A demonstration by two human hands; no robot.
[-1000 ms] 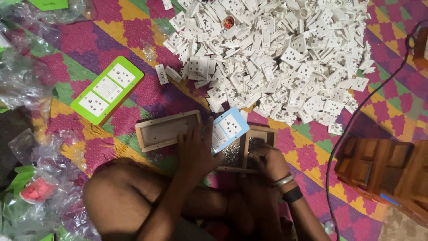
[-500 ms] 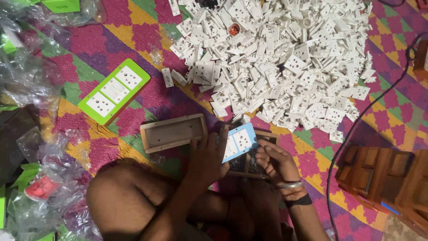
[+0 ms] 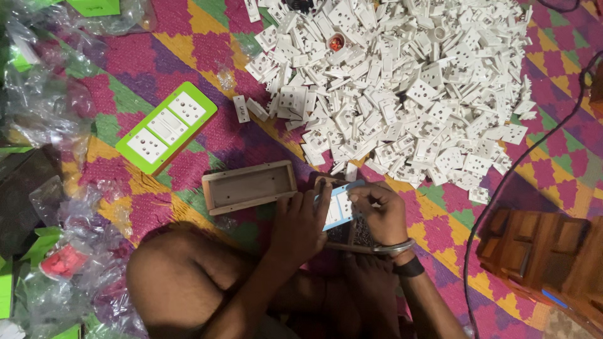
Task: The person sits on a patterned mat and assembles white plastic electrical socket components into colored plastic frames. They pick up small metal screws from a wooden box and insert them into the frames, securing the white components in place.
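Blue-framed switch plate (image 3: pixel 339 207) held between both hands, just above the person's lap, over a dark wooden box (image 3: pixel 352 233) lying on the patterned woven mat (image 3: pixel 207 37). Left hand (image 3: pixel 300 227) grips the plate's left edge, fingers closed around it. Right hand (image 3: pixel 380 212) pinches the plate's upper right edge, fingertips pressed together on it; a metal bangle (image 3: pixel 394 248) and a dark band sit on that wrist. Empty light wooden box (image 3: pixel 250 186) lies open side up, just left of the hands. Green-framed switch plate (image 3: pixel 166 127) lies flat on the mat, well apart to the upper left. Large heap of white socket and switch parts (image 3: pixel 402 81) fills the mat beyond the hands. Crumpled clear plastic bags (image 3: pixel 44 94) along the left edge. Stacked dark wooden boxes (image 3: pixel 546 251) at right, a black cable (image 3: pixel 502 182) running past them.
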